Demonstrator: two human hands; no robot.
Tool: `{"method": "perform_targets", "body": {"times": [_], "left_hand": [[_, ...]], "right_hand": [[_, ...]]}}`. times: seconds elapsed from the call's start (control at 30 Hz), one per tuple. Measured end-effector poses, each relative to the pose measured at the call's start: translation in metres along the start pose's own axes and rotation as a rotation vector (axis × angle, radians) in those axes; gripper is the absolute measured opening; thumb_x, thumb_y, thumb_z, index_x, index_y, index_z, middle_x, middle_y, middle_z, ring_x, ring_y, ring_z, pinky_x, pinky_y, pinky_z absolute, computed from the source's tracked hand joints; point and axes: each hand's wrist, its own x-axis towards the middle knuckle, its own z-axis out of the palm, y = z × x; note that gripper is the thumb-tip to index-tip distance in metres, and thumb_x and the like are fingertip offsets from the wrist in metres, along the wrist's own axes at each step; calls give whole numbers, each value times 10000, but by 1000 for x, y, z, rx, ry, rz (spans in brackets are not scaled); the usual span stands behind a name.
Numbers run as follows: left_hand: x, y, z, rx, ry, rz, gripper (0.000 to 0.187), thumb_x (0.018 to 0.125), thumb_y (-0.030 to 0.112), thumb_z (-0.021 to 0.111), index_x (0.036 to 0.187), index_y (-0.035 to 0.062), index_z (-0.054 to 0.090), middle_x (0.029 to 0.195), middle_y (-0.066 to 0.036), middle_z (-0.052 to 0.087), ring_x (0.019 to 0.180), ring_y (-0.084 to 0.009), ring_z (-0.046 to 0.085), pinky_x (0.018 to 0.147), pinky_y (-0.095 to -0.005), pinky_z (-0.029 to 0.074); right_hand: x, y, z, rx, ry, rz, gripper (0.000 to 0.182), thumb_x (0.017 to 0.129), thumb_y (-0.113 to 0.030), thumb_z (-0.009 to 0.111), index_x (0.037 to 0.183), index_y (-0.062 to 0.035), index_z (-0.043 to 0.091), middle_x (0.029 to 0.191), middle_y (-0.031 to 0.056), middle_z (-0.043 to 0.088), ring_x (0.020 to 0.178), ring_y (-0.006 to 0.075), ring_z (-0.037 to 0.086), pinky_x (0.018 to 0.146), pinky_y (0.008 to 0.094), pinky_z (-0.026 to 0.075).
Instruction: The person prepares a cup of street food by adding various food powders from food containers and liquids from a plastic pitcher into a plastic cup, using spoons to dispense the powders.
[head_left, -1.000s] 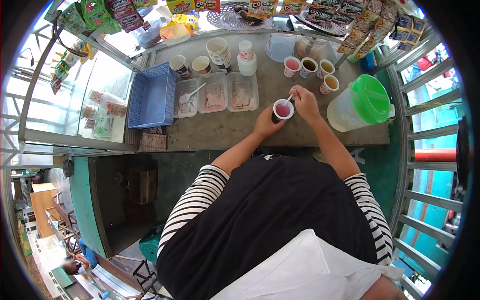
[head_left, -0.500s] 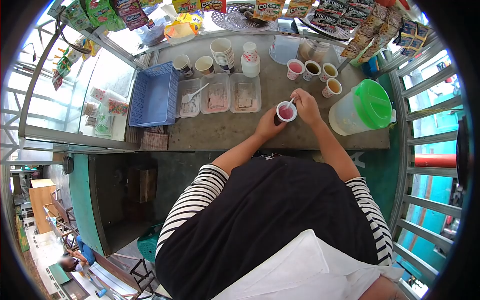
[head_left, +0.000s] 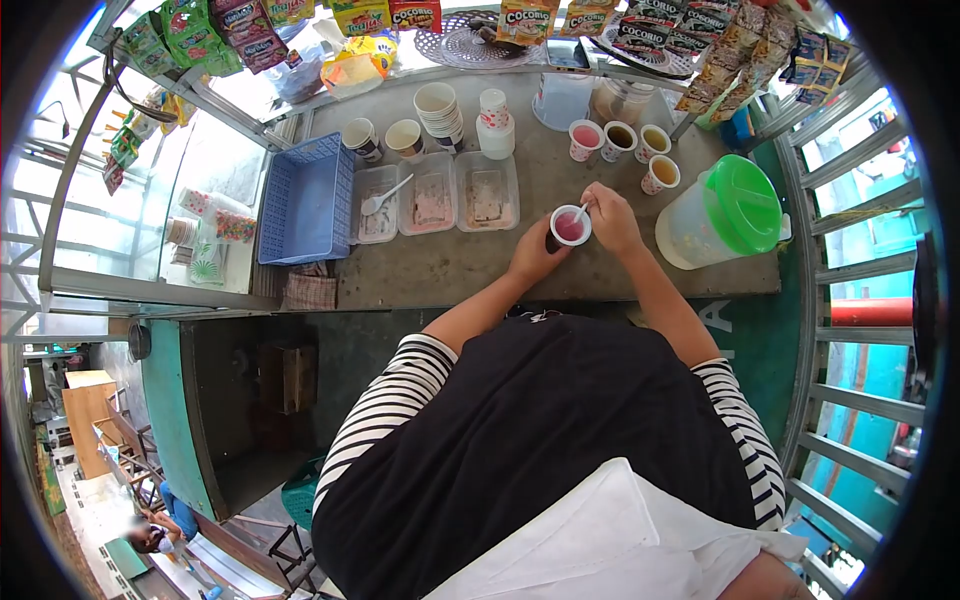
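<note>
My left hand (head_left: 537, 254) is wrapped round a paper cup (head_left: 571, 226) of pink drink, holding it upright near the counter's front. In my right hand (head_left: 612, 217) the fingers pinch the handle of a white spoon (head_left: 581, 211), whose lower end dips into the pink liquid. Beyond my hands stand several filled cups: a pink one (head_left: 586, 140), a dark one (head_left: 619, 140), a yellowish one (head_left: 653, 143) and an orange one (head_left: 660, 174). To their right is a clear pitcher (head_left: 690, 225) with a green lid (head_left: 745, 208).
A blue basket (head_left: 305, 200) stands at the left, beside clear tubs (head_left: 487, 192), one with a white spoon (head_left: 385, 197) in it. Stacked paper cups (head_left: 440, 115) sit behind. Snack sachets (head_left: 640, 40) hang along the far edge. A folded cloth (head_left: 310, 290) lies at the front left.
The view has shifted slightly. Both hands keep their hold on the cup and spoon, and the spoon's handle has changed its angle a little.
</note>
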Motion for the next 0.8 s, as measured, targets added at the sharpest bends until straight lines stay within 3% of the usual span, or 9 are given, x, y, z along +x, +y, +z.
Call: {"method": "perform_targets", "body": {"times": [0.1, 0.2, 0.3, 0.37, 0.5, 0.7, 0.8], "left_hand": [[0, -1, 0, -7, -2, -2, 651, 754, 218, 799, 1316, 27, 532, 1257, -194, 618, 1174, -370, 587, 991, -419, 472], [0, 2, -1, -20, -5, -8, 647, 758, 221, 801, 1315, 27, 535, 1258, -195, 618, 1172, -369, 588, 989, -415, 474], [0, 2, -2, -16, -4, -7, 645, 760, 222, 802, 1314, 26, 535, 1256, -195, 619, 1168, -369, 591, 983, -413, 478], [0, 0, 1, -2, -7, -4, 646, 761, 222, 802, 1315, 25, 535, 1252, -195, 619, 1165, -369, 592, 980, -413, 480], [0, 3, -2, 5, 22, 7, 628, 765, 212, 803, 1308, 33, 544, 1231, -185, 635, 1147, -352, 610, 967, -405, 485], [0, 2, -2, -27, -11, -1, 658, 760, 221, 802, 1325, 30, 525, 1247, -188, 620, 1157, -361, 597, 971, -412, 482], [-2, 2, -2, -11, 0, -2, 656, 760, 218, 802, 1324, 32, 525, 1247, -185, 621, 1155, -360, 598, 969, -411, 483]], "right_hand": [[-2, 2, 1, -73, -92, 46, 122, 942, -95, 488, 902, -14, 571, 883, 200, 641, 875, 415, 619, 760, 460, 479], [-2, -1, 1, -33, 62, 2, 120, 944, -91, 486, 906, -18, 573, 879, 206, 645, 871, 413, 623, 762, 466, 480], [-4, -1, 1, -111, -75, 56, 124, 952, -98, 486, 911, -21, 575, 867, 207, 645, 861, 415, 624, 756, 468, 479], [-4, -3, 3, -23, 20, 50, 128, 954, -102, 484, 917, -22, 577, 858, 205, 643, 856, 418, 621, 750, 470, 478], [-5, -4, 5, -146, 17, 0, 130, 955, -97, 482, 921, -20, 581, 847, 203, 639, 851, 416, 622, 744, 466, 475], [-4, 2, 6, -3, 71, 12, 131, 955, -94, 485, 897, -17, 575, 835, 200, 624, 833, 407, 616, 747, 456, 474], [-1, 5, 2, 1, -70, 36, 114, 944, -79, 493, 888, -13, 568, 836, 195, 612, 836, 398, 607, 757, 445, 471]]}}
